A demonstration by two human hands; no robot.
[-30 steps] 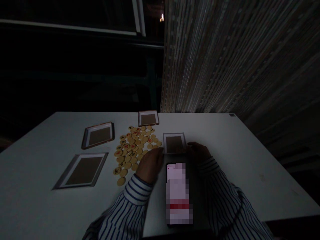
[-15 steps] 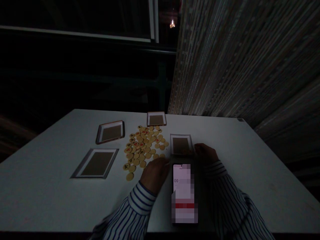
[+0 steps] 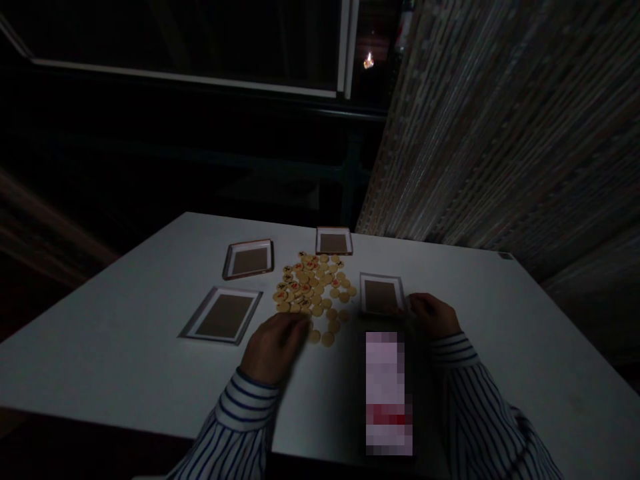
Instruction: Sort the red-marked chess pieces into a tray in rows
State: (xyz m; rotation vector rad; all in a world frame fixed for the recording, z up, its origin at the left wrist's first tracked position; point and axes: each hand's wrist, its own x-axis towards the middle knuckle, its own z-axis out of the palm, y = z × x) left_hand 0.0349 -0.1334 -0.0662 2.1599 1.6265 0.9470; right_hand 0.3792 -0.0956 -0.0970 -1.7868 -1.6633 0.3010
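Discs (image 3: pixel 319 291), red or black characters (image 3: pixel 306 288), too small to read

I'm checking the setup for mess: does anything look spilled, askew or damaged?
Mainly the round pieces: they lie scattered loosely on the white table, some overlapping, some showing characters, others blank, so they look tipped out. It is too dim to judge small damage.

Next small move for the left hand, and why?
Probably have the left hand pinch the nearest-edge disc of the pile: it lies just beyond the fingertips with nothing on top of it, while the right hand is farther off, by the right-hand shallow tray. Whether the left fingers hold anything is too dark to tell.
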